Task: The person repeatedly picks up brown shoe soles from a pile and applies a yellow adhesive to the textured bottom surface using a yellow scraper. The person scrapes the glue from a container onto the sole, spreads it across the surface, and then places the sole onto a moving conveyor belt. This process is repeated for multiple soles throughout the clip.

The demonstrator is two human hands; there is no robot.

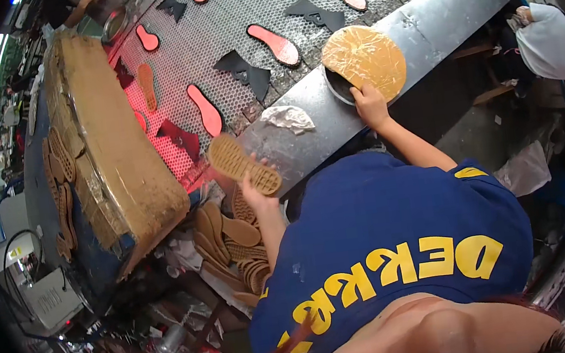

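A tan shoe sole (242,166) with a ridged tread rests in my left hand (256,188), its tread facing up. My right hand (370,103) is closed at the notched near edge of a round tan cover (368,60) wrapped in shiny clear film. That cover lies over a round metal pot (336,87), whose dark opening shows at the left. Whatever the right fingers grip is hidden at the opening. Between my hands a crumpled white cloth (288,118) lies on the metal ledge (319,129).
Beyond the ledge, a mesh conveyor (237,34) carries pinkish-lit soles (273,45) and dark shoe uppers (245,72). A large cardboard-covered box (119,140) stands left. Tan soles (230,236) are heaped below my left hand. Another person (551,41) sits at the far right.
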